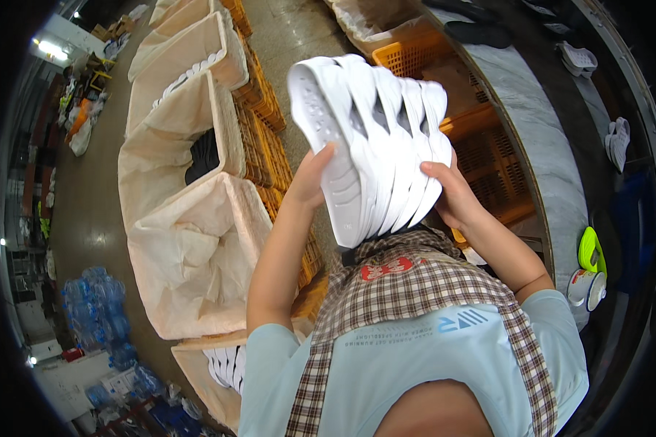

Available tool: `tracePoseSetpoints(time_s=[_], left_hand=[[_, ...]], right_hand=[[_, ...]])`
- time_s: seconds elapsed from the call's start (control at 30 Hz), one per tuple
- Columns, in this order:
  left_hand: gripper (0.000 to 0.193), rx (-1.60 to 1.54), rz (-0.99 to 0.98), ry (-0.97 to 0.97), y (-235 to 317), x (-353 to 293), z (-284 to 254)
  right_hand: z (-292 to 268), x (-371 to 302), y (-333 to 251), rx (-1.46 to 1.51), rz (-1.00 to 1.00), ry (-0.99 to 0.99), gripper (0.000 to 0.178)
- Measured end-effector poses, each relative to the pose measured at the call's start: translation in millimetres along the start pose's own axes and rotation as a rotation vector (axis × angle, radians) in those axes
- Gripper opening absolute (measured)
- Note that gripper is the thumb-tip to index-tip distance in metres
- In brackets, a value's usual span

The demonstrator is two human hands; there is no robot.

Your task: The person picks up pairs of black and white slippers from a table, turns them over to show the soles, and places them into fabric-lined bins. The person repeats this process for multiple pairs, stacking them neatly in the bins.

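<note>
Fingers [439,173] clamp the white footwear stack [386,156] from 2 ends at 1 o'clock; slackened squeezing could spill middle pieces.

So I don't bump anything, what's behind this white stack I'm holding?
Past the white stack, grey floor and orange crates show. What lies directly behind is covered, including part of your left hand.
</note>
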State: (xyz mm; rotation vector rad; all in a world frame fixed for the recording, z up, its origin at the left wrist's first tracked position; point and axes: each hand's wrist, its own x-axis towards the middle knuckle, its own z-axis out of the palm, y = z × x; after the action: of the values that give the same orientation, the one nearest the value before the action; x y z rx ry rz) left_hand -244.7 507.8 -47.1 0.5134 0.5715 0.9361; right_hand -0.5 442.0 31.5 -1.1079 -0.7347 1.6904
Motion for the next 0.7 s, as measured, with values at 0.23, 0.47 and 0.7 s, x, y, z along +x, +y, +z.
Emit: tracePoseSetpoints(time_s=[0.23, 0.47, 0.7], left_hand=[[0.062, -0.08, 0.23, -0.216, 1.9, 2.6, -8.8], [0.069, -0.099, 0.29, -0.098, 6.2, 2.2, -13.2], [0.057, -0.126, 0.357, -0.214, 13.1, -0.9, -13.5]], right_hand=[[6.7, 0.1, -13.5, -0.185, -0.254, -0.095, 0.105], [4.4, 3.4, -12.8, -0.358, -0.419, -0.175, 0.112], [6.4, 8.2, -14.6, -0.203, -0.364, -0.22, 0.109]])
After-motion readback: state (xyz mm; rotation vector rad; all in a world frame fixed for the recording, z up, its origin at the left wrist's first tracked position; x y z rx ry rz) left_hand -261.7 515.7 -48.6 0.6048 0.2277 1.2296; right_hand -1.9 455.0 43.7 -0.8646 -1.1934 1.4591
